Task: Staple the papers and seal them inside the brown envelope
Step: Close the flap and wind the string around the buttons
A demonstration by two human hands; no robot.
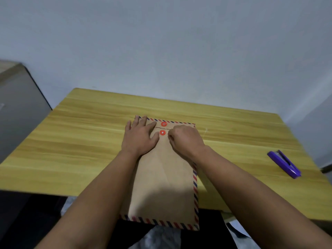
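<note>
We judge the task nearly done: no loose papers show, so they are likely inside the envelope [162, 177], which lies flat on the surface [86, 141], its near end over the edge. The flap is down. Our left hand [139, 136] presses open and flat beside the two red buttons [163, 128]; our right hand [185, 138] is curled, seemingly pinching the string. Winding remains. The stapler [284, 164] lies well apart. No writing is readable.
</note>
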